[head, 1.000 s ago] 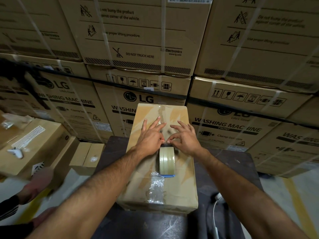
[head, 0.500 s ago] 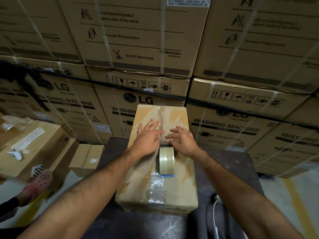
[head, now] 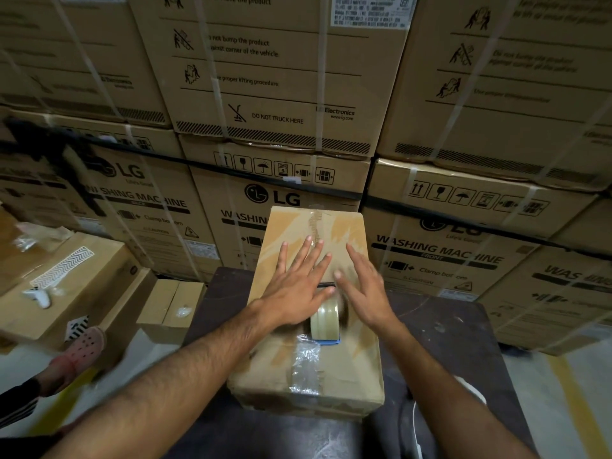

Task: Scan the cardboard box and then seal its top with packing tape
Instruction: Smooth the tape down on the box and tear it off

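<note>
Cardboard box [head: 334, 362] lies lengthwise on a dark table [head: 447, 332], its far end pointing toward a wall of stacked washing machine cartons [head: 278, 94] bound with straps. Both bare forearms reach in from the bottom of the view. On the box top, the left hand [head: 294, 283] lies flat with fingers spread across the centre seam, and the right hand [head: 364, 286], blurred, is open with fingers spread, low over the right half of the top; contact cannot be told. Neither hand pinches anything. A roll of packing tape [head: 326, 321] stands on edge on the lid between the wrists. Crinkled clear tape [head: 306, 366] runs from the roll down over the near edge, and a strip along the far seam looks pressed down. Judging from this, sealing is well underway; the middle stretch under the hands may need smoothing, and the tape is not yet cut. No scanner can be picked out.
</note>
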`<control>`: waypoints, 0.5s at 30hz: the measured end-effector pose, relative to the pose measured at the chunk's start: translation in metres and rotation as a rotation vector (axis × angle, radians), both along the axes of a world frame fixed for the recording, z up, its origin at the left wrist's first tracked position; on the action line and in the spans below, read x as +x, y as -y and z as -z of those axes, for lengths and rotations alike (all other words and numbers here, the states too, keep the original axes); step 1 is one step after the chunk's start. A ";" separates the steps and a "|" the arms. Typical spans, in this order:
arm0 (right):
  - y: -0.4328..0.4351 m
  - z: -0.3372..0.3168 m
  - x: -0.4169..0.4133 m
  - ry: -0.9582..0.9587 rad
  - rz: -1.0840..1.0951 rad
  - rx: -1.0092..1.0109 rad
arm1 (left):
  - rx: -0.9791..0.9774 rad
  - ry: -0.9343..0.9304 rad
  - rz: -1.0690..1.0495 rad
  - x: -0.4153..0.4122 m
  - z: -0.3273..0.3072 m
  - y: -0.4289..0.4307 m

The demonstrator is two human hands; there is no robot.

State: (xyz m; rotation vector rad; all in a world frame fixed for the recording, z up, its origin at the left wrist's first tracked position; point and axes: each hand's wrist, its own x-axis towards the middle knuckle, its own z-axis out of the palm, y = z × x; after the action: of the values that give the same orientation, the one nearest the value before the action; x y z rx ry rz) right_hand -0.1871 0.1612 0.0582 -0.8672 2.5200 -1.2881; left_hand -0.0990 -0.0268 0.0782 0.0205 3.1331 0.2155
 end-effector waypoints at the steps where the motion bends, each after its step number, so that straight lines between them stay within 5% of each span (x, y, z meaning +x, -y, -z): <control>1: -0.007 0.004 0.007 0.070 -0.073 -0.044 | 0.000 0.010 0.005 0.001 0.000 0.001; 5: -0.014 0.019 0.034 0.026 -0.227 0.136 | 0.014 0.019 0.023 0.005 0.003 0.007; 15: 0.012 0.024 0.058 -0.082 -0.084 0.214 | 0.106 0.044 -0.096 0.026 0.004 0.014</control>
State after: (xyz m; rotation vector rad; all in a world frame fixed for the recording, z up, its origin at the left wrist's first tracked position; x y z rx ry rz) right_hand -0.1287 0.1489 0.0339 -0.9825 2.5921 -0.9554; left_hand -0.0727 -0.0413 0.0742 -0.1336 3.0786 0.3777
